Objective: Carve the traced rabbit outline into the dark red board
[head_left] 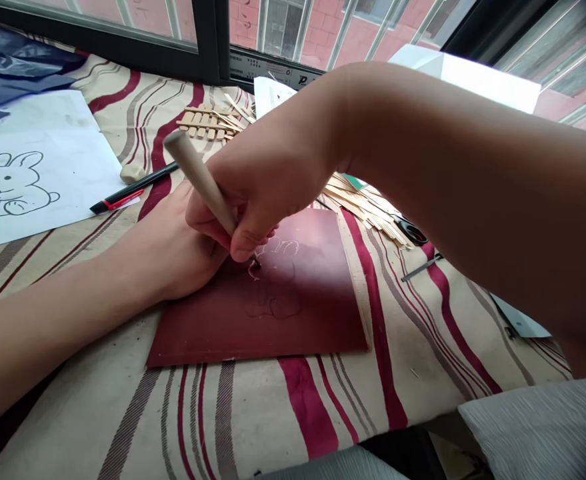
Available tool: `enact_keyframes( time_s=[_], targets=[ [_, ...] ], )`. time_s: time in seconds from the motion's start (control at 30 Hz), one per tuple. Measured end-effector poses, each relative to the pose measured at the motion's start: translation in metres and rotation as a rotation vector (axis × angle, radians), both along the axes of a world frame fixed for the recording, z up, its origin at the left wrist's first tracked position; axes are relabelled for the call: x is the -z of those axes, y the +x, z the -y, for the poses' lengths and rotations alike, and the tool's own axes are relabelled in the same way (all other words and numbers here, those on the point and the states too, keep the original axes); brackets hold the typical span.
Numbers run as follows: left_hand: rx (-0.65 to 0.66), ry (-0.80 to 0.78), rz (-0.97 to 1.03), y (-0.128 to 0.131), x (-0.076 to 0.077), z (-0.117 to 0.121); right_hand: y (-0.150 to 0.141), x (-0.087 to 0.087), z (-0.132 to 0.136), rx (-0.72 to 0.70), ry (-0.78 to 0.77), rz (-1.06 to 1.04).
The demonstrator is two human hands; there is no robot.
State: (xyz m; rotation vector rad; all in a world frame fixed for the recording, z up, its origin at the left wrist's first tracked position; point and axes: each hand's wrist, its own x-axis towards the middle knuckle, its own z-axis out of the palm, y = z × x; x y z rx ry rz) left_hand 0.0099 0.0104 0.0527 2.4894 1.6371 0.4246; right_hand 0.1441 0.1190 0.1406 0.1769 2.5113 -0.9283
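Note:
A dark red, flat carving board [323,327] lies on the striped cloth. Pale cut lines form the top of a rabbit outline on it, and fainter dark lines run below. My right hand [257,187] is closed around the wooden handle of a carving tool [200,177]. The tool leans to the upper left, with its thin metal tip at the pale lines. My left hand [183,247] rests on the board's left side, close against my right hand. Its fingers are mostly hidden behind the right hand, so their pose does not show.
At left, a paper with a rabbit drawing [27,193] lies beside a black pen [137,188] and an eraser [133,173]. Thin wood strips [367,203] and scissors [413,232] are right of the board. More wooden pieces [205,123] lie near the window frame [215,40].

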Motion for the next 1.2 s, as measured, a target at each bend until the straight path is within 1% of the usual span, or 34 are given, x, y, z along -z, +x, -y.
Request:
enact_keyframes(
  time_s=[0.07,0.1,0.17,0.23,0.27,0.3,0.33,0.37,0.43,0.53,0.63,0.73,0.93,1.1,1.2],
  targets=[
    [0.035,-0.015,0.001,0.0,0.001,0.0,0.008,0.004,0.0,0.011,-0.023,-0.025],
    [0.032,-0.012,-0.022,-0.001,0.002,0.001,0.016,0.008,0.001,0.062,-0.05,-0.069],
    [-0.032,0.012,-0.1,-0.001,0.005,0.0,0.041,0.018,0.002,0.192,-0.118,-0.225],
    [-0.097,0.008,-0.177,0.0,0.007,-0.001,0.07,0.031,0.005,0.538,-0.391,-0.726],
    [-0.115,-0.002,-0.204,0.0,0.008,-0.001,0.083,0.038,0.007,0.589,-0.427,-0.804],
    [-0.121,-0.016,-0.224,0.001,0.008,-0.002,0.095,0.045,0.009,0.647,-0.441,-0.819],
    [-0.128,-0.028,-0.235,0.002,0.008,-0.003,0.103,0.052,0.011,0.684,-0.527,-0.816],
    [-0.133,-0.036,-0.241,0.003,0.008,-0.003,0.109,0.058,0.013,0.65,-0.599,-0.789],
    [-0.138,-0.039,-0.236,0.004,0.007,-0.004,0.112,0.069,0.016,0.682,-0.624,-0.705],
    [-0.144,-0.03,-0.229,0.004,0.006,-0.004,0.106,0.08,0.02,0.77,-0.599,-0.693],
    [-0.139,-0.005,-0.236,0.003,0.007,-0.004,0.101,0.086,0.023,0.756,-0.586,-0.684],
    [-0.134,0.014,-0.241,0.002,0.008,-0.003,0.101,0.088,0.025,0.736,-0.588,-0.656],
    [-0.163,-0.036,-0.239,0.004,0.007,-0.003,0.098,0.087,0.027,0.746,-0.557,-0.632],
    [-0.164,-0.047,-0.233,0.005,0.006,-0.003,0.095,0.084,0.031,0.76,-0.568,-0.636],
    [-0.151,-0.044,-0.236,0.005,0.005,-0.002,0.093,0.08,0.035,0.795,-0.554,-0.607]
  ],
)
